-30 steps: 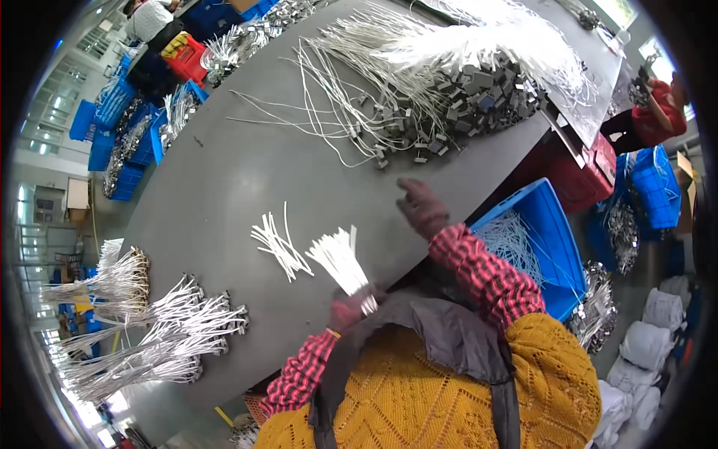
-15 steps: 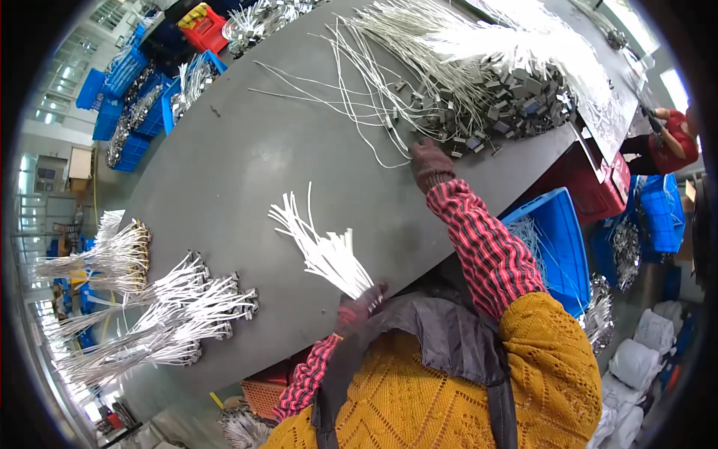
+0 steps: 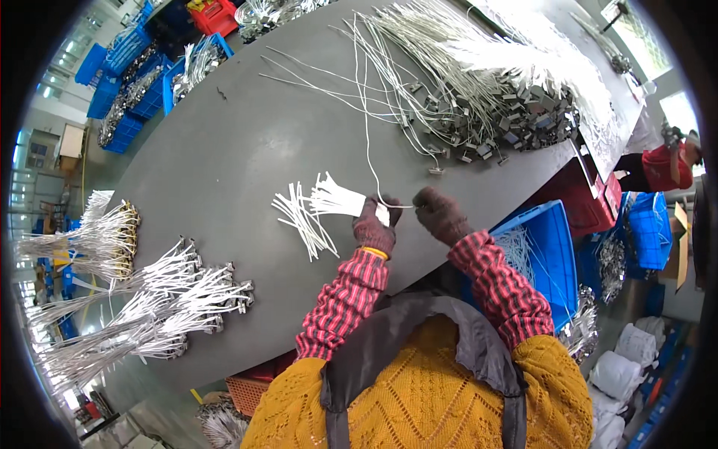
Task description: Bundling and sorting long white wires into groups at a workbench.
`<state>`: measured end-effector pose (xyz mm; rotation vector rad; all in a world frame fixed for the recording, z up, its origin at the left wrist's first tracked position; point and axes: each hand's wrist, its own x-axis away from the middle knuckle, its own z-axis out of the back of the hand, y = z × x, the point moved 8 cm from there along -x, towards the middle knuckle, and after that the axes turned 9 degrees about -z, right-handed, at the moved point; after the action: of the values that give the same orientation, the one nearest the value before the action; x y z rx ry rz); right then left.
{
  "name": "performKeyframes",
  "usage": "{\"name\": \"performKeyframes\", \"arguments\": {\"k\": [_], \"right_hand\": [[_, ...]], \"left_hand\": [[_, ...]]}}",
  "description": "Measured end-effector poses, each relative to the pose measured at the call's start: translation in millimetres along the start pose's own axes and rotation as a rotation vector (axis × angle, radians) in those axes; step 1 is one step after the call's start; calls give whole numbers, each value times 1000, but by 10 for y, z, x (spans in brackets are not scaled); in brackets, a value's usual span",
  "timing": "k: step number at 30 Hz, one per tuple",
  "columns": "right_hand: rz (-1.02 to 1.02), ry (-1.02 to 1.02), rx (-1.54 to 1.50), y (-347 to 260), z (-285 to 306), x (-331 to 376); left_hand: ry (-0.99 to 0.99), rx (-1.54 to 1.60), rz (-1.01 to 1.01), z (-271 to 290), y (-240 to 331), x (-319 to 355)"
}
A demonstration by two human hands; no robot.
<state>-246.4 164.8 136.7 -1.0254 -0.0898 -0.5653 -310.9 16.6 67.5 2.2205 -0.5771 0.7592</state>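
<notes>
My left hand (image 3: 375, 227), in a dark red knit glove, is closed around a bunch of thin white tubes (image 3: 336, 199). More of these tubes (image 3: 305, 224) fan out beside the bunch, low over the table; I cannot tell whether they are held too. A single thin white wire (image 3: 368, 142) runs from the big wire pile to my hands. Its end lies between them, and my right hand (image 3: 441, 215), gloved alike, pinches at its tip. Several white wires with grey metal connectors (image 3: 516, 120) are heaped at the far right of the table.
A grey table (image 3: 224, 165) with a curved far edge spreads before me. Tied bundles of white wires (image 3: 172, 299) lie at its left. A blue crate (image 3: 544, 243) stands beside my right arm, near a red bin (image 3: 591, 200). A person in red (image 3: 666, 168) is at the far right.
My left hand has moved up and right with the white tubes, which now spread into two clumps. My right hand has come back from the pile toward it, drawing out a wire.
</notes>
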Motion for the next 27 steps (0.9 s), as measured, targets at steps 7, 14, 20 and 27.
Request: {"name": "performKeyframes", "arguments": {"k": [7, 14, 20, 27], "right_hand": [[-44, 215, -161, -140, -12, 880], [-446, 332, -220, 1276, 1159, 2323], [-951, 489, -365, 3320, 2197, 4098], [-891, 566, -560, 4306, 2539, 4439]], "left_hand": [[223, -177, -154, -601, -13, -45], [387, -222, -173, -576, -678, -57], [-111, -37, -221, -681, -806, -146], [-128, 33, -262, -693, -658, 173]]}}
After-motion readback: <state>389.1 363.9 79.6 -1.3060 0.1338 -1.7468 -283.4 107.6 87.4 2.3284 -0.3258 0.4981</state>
